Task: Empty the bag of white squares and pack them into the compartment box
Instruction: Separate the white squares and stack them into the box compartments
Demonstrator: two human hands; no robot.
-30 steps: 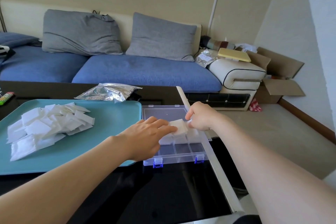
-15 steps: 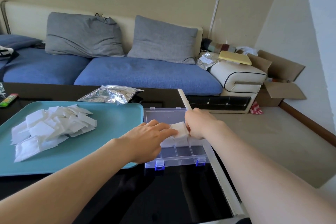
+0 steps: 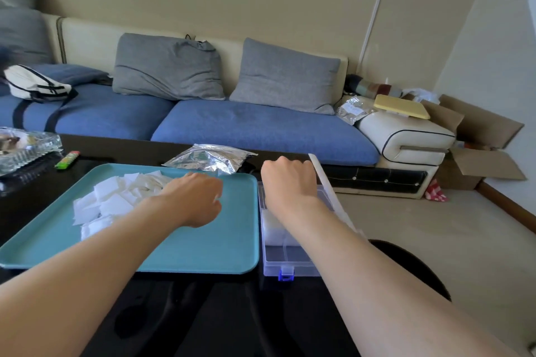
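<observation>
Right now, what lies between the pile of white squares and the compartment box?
Head view: the left hand hovers over the teal tray at the edge of the pile of white squares; beyond it, bare tray up to the compartment box.

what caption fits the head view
Left hand by white squares on teal tray; right hand above partly filled compartment box.

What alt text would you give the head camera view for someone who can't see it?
A person's left hand hovers at a pile of white squares on a teal tray, while the right hand hovers over a partly filled compartment box. A foil bag lies behind the tray, before a blue sofa.
</observation>
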